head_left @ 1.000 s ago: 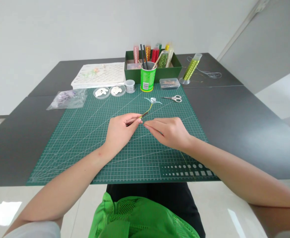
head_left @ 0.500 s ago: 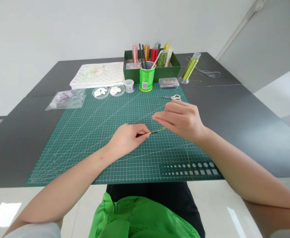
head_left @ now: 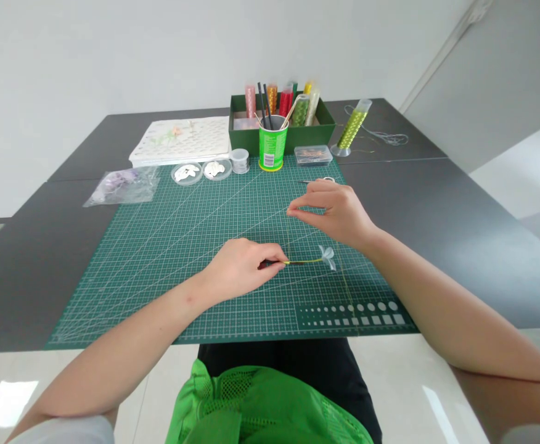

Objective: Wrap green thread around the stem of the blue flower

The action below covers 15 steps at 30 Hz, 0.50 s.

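Observation:
My left hand (head_left: 249,268) pinches the thin stem (head_left: 304,262) of a small flower, its fingers closed. The stem is dark with yellow-green wrapping and points right. At its tip is a pale, translucent flower head (head_left: 327,256). My right hand (head_left: 328,209), up and to the right, pinches a fine yellowish thread (head_left: 288,237) that runs down to the stem at my left fingertips. Another length of thread (head_left: 345,280) hangs below the right hand over the green cutting mat (head_left: 196,216). Small scissors (head_left: 303,181) lie just behind the right hand, partly covered by it.
At the back stand a green box (head_left: 282,139) of thread spools, a green cup (head_left: 272,151) with sticks, and a lime thread spool (head_left: 354,126). Also there are a clear case (head_left: 313,155), dishes of white pieces (head_left: 187,172), a white foam block (head_left: 182,145) and a plastic bag (head_left: 122,186).
My right hand has risen slightly, drawing the thread upright from the stem. My left hand has shifted a little right and nearer. The flower head, hidden before, now shows.

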Motion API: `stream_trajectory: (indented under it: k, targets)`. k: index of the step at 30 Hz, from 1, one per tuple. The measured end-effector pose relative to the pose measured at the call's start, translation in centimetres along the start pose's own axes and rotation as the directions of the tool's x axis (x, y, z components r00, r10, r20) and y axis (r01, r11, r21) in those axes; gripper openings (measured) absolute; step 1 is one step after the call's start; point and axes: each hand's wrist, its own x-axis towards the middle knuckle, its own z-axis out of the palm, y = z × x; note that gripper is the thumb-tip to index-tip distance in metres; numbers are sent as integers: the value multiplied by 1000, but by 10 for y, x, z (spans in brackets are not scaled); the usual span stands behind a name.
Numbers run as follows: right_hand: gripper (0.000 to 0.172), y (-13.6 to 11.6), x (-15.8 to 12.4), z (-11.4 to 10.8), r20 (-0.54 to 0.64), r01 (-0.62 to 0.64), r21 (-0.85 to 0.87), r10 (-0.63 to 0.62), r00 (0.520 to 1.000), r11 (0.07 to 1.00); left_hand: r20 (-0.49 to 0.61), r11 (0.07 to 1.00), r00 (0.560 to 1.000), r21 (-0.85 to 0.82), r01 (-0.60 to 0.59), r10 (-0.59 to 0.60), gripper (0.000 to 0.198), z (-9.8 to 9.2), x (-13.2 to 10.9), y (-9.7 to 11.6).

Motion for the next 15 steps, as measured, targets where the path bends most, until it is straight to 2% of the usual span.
stream_trajectory:
  k: [5,9,11,15]
  targets:
    - [19,13,-2,12,100,-105,59,99,990,993,-92,997,993,-8,-75,74,8,0,-2,-1]
    - [20,18,-6,21,210,-259,-2,254,944,966,-216,997,974,-18,-77,71,5,-1,-2,-2]
    - [21,17,-8,24,230,-335,-50,337,913,941,-295,997,955,-47,-57,41,4,-2,-2,-3]
    - [21,7,-8,26,238,-420,-172,451,860,891,-457,991,888,-137,-7,-57,6,-4,-1,-6]
